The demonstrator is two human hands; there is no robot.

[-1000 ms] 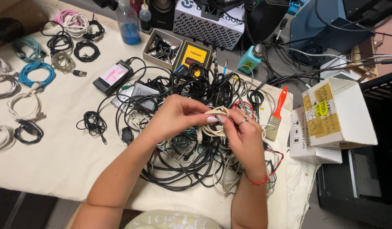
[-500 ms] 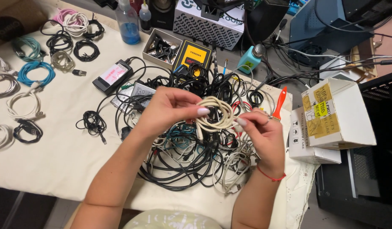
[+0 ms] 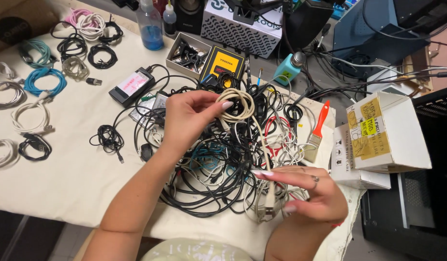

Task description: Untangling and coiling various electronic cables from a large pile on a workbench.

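Observation:
My left hand (image 3: 187,121) holds up a small coil of beige cable (image 3: 236,104), pinched between thumb and fingers above the tangled heap of black, white, red and teal cables (image 3: 218,164). A loose tail of the same beige cable runs down to my right hand (image 3: 305,191), which pinches its plug end (image 3: 270,203) near the table's front edge. The tail is stretched almost straight between the two hands.
Several neatly coiled cables (image 3: 39,82) lie on the cream cloth (image 3: 64,174) at left. A black adapter with pink label (image 3: 131,86), a yellow meter (image 3: 222,63), a blue spray bottle (image 3: 150,26), an orange-handled brush (image 3: 316,130) and white cardboard boxes (image 3: 388,135) surround the heap.
My hands have parted: the left lifted the beige coil up and back, while the right slid down the tail toward me to its plug end.

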